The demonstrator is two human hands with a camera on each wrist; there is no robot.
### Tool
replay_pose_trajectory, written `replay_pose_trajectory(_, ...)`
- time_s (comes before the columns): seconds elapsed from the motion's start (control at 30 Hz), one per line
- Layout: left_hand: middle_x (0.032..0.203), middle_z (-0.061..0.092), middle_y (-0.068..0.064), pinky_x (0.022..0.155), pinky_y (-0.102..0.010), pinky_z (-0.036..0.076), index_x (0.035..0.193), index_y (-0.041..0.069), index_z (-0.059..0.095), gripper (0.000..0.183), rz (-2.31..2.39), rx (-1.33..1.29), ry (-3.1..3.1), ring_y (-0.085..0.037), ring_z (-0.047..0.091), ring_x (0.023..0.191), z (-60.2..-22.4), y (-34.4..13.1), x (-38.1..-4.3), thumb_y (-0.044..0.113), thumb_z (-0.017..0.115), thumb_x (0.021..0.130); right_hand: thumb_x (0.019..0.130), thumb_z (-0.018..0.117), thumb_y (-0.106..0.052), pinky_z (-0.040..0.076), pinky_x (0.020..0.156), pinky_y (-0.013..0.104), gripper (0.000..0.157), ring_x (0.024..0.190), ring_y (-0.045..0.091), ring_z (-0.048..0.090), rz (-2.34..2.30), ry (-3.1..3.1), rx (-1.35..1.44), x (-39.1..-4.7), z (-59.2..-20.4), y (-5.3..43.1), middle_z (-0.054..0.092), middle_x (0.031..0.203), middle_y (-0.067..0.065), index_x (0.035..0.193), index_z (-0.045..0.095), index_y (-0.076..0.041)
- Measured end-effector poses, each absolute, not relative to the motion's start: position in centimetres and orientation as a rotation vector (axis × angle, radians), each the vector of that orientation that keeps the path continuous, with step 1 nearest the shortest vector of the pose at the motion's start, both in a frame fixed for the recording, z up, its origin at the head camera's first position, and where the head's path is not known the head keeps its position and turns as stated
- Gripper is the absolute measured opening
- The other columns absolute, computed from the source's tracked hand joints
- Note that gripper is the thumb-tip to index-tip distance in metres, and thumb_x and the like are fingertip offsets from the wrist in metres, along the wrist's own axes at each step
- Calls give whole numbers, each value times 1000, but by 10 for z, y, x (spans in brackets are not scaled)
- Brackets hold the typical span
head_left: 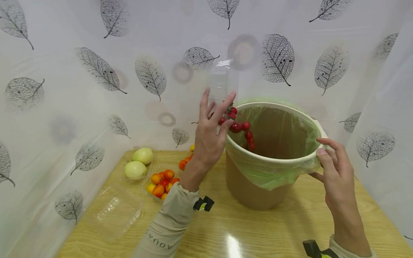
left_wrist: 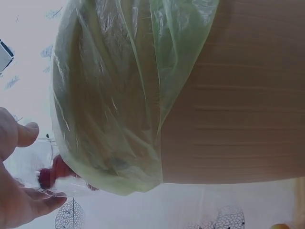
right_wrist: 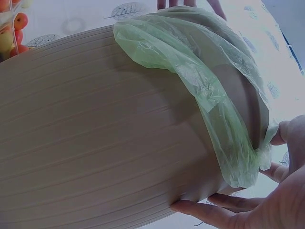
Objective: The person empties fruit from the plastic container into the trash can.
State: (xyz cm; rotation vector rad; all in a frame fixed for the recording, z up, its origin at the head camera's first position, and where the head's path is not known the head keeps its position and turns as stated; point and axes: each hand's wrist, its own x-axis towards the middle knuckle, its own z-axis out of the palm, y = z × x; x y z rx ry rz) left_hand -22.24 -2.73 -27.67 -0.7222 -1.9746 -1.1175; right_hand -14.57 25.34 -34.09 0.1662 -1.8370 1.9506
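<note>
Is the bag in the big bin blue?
No, the bag lining the bin is see-through green.

Red fruits (head_left: pixel 236 127) over brown bin (head_left: pixel 255 188)

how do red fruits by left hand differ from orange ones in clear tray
The red fruits are deep red; the orange fruits include some yellow. The red fruits spill past the bin's rim; the orange fruits lie in their tray. Both look small and rounded.
</note>
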Motion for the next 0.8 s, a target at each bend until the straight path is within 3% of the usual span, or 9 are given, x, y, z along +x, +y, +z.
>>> replay_pose_trajectory(0.37,157,5,-7,110,-44,28,139,27,48,62,-1045,-769,-1950,-22,17,142,-277,-26,-221,4,67,85,99,49,-17,55,63,22,39,100,16,57,1956,-1841,176,-145,-341,253,51,124,13,137,45,-9)
replay_pose_trajectory(0.67,157,8,-3,108,-41,33,138,22,49,54,-1131,-746,-1840,-23,30,136,-275,-37,-211,11,66,88,99,50,-18,55,63,22,39,105,19,56,1950,-1846,161,-147,-339,253,50,126,14,137,46,-9)
replay_pose_trajectory(0.8,154,16,-10,103,-40,39,137,10,48,53,-1242,-739,-1790,-19,28,138,-268,-45,-184,1,64,88,99,49,-17,55,63,23,39,102,18,57,1952,-1837,185,-146,-339,254,50,125,14,137,45,-8)
